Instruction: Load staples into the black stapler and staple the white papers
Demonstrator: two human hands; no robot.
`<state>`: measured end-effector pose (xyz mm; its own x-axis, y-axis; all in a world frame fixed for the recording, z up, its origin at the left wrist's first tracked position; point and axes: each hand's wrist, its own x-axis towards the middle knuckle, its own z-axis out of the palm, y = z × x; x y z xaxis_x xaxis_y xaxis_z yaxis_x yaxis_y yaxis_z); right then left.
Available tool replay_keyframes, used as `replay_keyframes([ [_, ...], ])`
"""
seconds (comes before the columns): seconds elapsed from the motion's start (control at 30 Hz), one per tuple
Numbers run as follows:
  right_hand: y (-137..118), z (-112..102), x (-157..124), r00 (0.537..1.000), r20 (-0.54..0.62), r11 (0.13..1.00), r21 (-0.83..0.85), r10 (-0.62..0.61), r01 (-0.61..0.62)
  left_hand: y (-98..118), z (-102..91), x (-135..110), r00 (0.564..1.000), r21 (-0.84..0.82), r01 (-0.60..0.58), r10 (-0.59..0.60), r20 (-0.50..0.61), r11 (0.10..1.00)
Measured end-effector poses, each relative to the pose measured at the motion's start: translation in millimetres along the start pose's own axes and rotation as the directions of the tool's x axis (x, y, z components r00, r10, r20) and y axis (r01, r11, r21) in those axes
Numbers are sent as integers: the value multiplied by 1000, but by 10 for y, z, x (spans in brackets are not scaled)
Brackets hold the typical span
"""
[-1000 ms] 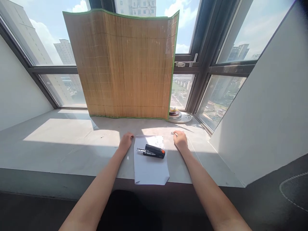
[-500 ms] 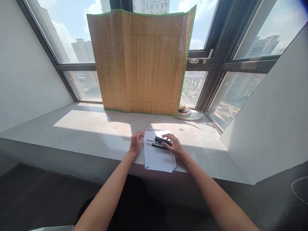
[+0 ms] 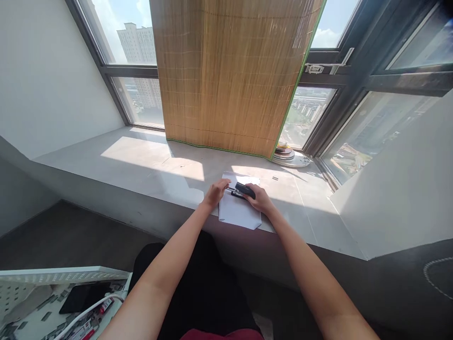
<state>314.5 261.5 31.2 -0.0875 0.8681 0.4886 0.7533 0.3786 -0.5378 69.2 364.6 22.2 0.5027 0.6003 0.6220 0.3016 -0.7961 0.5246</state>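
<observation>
Far to the left of the hands and near the person's lap, a white tray with a dark phone and a white cable is seen. The left hand is laid on the bench at the left edge of a white sheet of paper, its fingers loosely bent and nothing gripped in it. Between the 2 hands, on the far part of the sheet, a black stapler is found. Its long axis is set nearly left to right, the right end a little nearer the person. Its metal nose is pointed left, close to the left fingertips. The rear end is covered by the right hand, whose fingers are closed over it. Beyond both hands a bamboo mat is stood against the window. Right of the right hand, 1 small staple strip is seen on the bench, and further back a stack of plates.
</observation>
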Motion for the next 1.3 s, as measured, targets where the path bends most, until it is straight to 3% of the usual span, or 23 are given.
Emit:
replay_keyframes([
  [0.2, 16, -9, -9, 1000, 14, 1000, 16, -3, 2, -25, 1, 30, 999, 16, -40, 40, 6, 999],
  [0.53, 15, -9, -3, 1000, 13, 1000, 22, 9, -9, 130, -88, 34, 997, -59, 70, -69, 29, 996],
  [0.8, -7, -13, 16, 999, 29, 999, 51, 14, -15, 78, -113, 126, 967, -167, 93, -49, 249, 982],
  [1.0, -29, -8, 34, 999, 32, 999, 43, 25, -26, 30, -108, 192, 954, -221, 184, -121, 273, 958],
  [1.3, -63, -38, 34, 998, 35, 998, 45, 43, -45, -10, -93, 203, 929, -317, 239, -121, 350, 918],
])
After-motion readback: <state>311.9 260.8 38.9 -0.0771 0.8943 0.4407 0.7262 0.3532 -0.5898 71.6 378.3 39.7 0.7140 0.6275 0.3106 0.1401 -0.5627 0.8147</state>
